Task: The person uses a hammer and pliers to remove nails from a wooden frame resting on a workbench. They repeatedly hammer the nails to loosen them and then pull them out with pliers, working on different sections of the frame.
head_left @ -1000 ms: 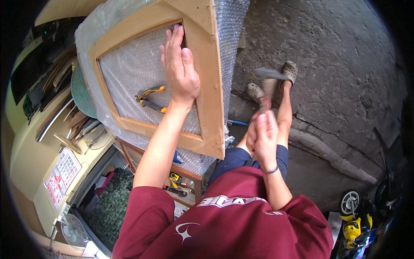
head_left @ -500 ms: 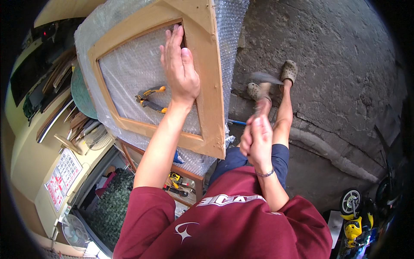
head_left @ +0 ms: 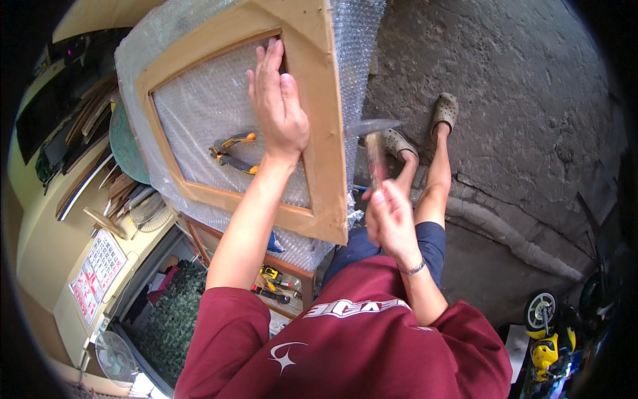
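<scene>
- Brown wooden frame with a four-sided opening: I see it lying on clear bubble wrap, left of the right hand, its right rail running away from the body.
- Fingers of that hand are closed round the wooden handle of a metal-headed hammer; the handle slants away and slightly left, the blurred head lying crosswise toward the frame's outer right edge. I cannot tell whether the two touch.
- The left hand is nearer the frame, laid along the rail's inner edge, fingers straight and side by side, gripping nothing that I can see.
- Inside the opening, black-and-orange pliers rest on the wrap, left of the left wrist.
- Rightward, I judge the right arm has room over the rough dark-grey floor; the tan clogs stand just beyond the hammer.
</scene>
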Available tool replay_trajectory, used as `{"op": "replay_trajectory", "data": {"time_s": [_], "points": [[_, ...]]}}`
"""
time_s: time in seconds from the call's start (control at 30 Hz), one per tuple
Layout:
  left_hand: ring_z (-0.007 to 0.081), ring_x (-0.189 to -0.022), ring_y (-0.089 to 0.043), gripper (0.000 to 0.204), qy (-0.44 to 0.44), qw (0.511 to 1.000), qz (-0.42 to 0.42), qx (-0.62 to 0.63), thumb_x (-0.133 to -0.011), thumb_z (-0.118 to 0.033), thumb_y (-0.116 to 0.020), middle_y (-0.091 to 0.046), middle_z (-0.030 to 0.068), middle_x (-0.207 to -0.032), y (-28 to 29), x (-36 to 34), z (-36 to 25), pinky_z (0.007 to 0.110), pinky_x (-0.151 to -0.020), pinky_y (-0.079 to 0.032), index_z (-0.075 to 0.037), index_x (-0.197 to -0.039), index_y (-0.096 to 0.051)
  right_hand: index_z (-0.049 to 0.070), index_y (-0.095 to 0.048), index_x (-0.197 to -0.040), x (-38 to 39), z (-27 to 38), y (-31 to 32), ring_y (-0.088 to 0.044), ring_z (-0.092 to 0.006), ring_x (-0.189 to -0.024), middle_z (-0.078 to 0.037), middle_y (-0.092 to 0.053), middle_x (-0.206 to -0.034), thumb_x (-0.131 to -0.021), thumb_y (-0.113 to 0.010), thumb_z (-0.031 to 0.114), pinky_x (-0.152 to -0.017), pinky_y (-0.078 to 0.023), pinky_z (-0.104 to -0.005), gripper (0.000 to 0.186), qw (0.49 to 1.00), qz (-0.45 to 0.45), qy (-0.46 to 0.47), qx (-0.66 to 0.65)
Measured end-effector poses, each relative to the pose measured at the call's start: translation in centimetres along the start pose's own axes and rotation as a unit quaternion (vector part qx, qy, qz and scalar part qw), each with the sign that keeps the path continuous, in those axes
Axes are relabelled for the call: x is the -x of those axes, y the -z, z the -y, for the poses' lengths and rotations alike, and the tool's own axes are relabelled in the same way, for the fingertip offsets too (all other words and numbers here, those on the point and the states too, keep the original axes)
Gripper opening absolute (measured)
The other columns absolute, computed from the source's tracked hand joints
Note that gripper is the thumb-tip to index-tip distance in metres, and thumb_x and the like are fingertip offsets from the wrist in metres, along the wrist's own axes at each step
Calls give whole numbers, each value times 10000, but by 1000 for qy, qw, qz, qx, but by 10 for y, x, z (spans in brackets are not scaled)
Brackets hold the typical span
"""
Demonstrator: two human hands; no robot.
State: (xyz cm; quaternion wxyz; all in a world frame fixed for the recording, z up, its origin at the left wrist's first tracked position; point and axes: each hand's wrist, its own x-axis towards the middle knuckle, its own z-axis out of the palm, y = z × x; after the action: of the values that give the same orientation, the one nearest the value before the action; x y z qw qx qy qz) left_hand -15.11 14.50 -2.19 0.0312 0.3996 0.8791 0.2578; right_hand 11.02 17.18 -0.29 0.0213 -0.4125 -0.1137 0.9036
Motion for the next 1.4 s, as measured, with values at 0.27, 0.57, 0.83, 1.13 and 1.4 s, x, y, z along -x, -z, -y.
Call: {"op": "replay_trajectory", "data": {"time_s": [0.27, 0.57, 0.83, 1.13, 1.4], "points": [[352, -1506, -342, 458, 5, 1000, -2, 4, -1097, -240, -342, -494, 115, -1551, 2, 2, 1, 564, -1229, -142, -78, -1503, -479, 83, -478, -1068, 0, 4, 7, -311, -63, -374, 23, -386, -563, -1115, -454, 312, -324, -281, -245, 235, 995, 40, -5, 92], [354, -1506, -345, 465, 4, 1000, 1, -5, -1091, -240, -347, -489, 117, -1557, 2, 0, -1, 549, -1229, -158, -76, -1509, -467, 75, -499, -1085, 2, 4, 1, -343, -56, -401, 54, -396, -594, -1101, -501, 302, -356, -293, -228, 227, 995, -10, 16, 95], [355, -1492, -371, 460, 12, 1000, 0, -8, -1074, -219, -367, -501, 111, -1549, 5, -2, -4, 555, -1218, -193, -66, -1493, -481, 69, -463, -1146, -3, 29, 16, -374, -81, -394, -2, -413, -610, -1126, -408, 322, -350, -319, -243, 260, 991, -97, 90, -28], [354, -1469, -412, 449, 54, 997, -22, 56, -1049, -223, -400, -526, 154, -1518, 10, 3, -2, 555, -1216, -218, -46, -1441, -527, 55, -487, -1286, -1, 86, 19, -357, -25, -447, 41, -449, -654, -1113, -462, 235, -400, -295, -203, 252, 935, -44, 217, 277], [361, -1348, -500, 330, 87, 976, -112, 164, -1002, -133, -464, -558, 209, -1385, 3, 15, 8, 480, -1160, -346, 25, -1278, -550, 33, -609, -1232, -41, 148, -84, -687, -302, -807, -95, -671, -893, -925, -675, 42, -917, -506, -433, 314, 681, 87, 377, 621]]}}
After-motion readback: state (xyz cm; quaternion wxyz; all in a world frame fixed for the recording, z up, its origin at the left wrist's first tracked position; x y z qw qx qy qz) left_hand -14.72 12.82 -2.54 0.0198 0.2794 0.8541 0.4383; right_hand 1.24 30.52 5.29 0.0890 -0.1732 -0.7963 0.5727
